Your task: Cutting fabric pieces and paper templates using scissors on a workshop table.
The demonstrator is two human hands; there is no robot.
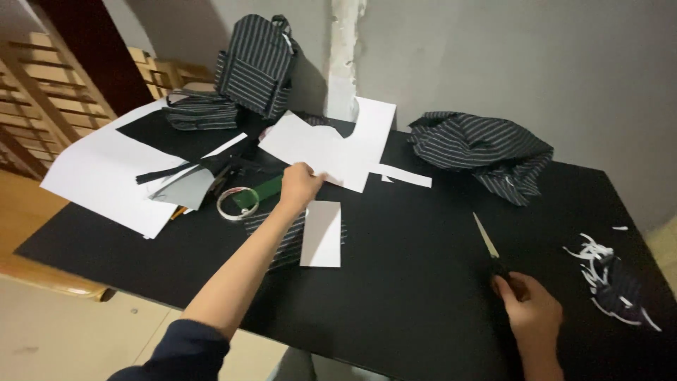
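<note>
My left hand point(300, 185) reaches across the black table point(409, 282) and pinches the near edge of a large white paper sheet point(331, 144). Just below it lies a small white paper rectangle point(321, 233) on a piece of striped fabric point(285, 240). My right hand point(530, 305) rests near the table's front right, closed around the handle of scissors point(488, 244) whose blades point away from me.
A tape roll point(235, 202) and a green strip lie left of my left hand. Big white sheets point(106, 169), a striped backpack point(257, 63), a striped pouch point(202, 111), crumpled striped cloth point(483, 149) and paper scraps point(612, 276) surround the work area.
</note>
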